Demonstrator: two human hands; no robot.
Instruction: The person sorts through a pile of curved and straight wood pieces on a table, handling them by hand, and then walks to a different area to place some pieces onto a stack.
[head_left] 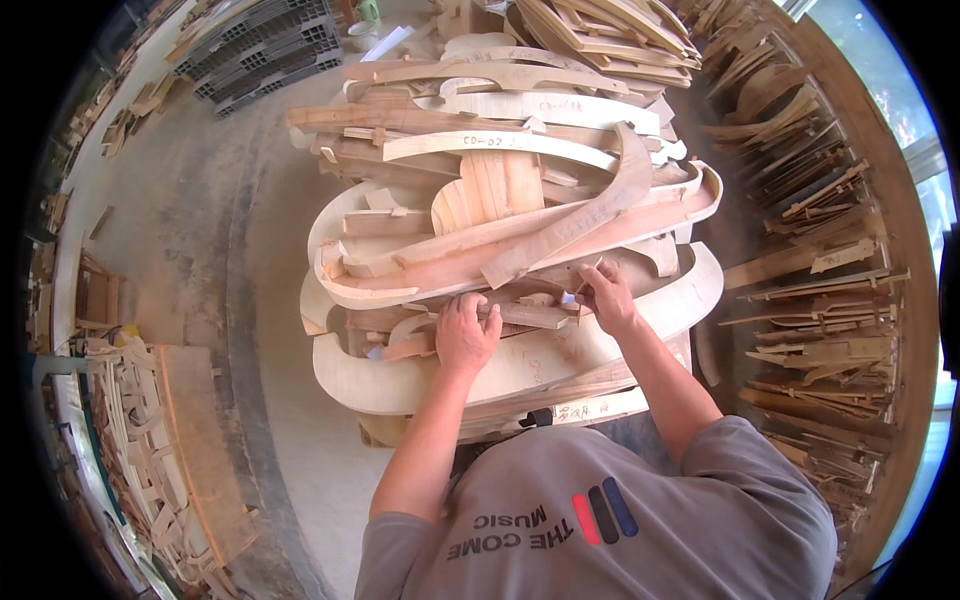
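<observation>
A: L to R, quick. Far L?
B: Wood scraps (135,450) piling up beside an orange-brown board (205,450). Grey pallets (265,50) sitting on the floor farther off.
A: Ctr?
B: Curved wood pile (400,120) filling it. Pale curved pc (375,375) lying at the near side, both ends bending away. L hand (467,335) reaching over it, fingers curling at L end of a short wood block (540,317). Can't tell if it's gripping.
A: Block pos?
B: Lying inside the pale pc's curve. Curved slat (575,220) slanting across the pile just beyond.
A: Next?
B: R hand (608,297) bending its fingers close tog. near block's R end; can't tell what it's holding, if anything. Hands sitting apart, block betw.
A: Far R?
B: Rack (825,345) holding lots of boards, window (875,50) showing behind.
</observation>
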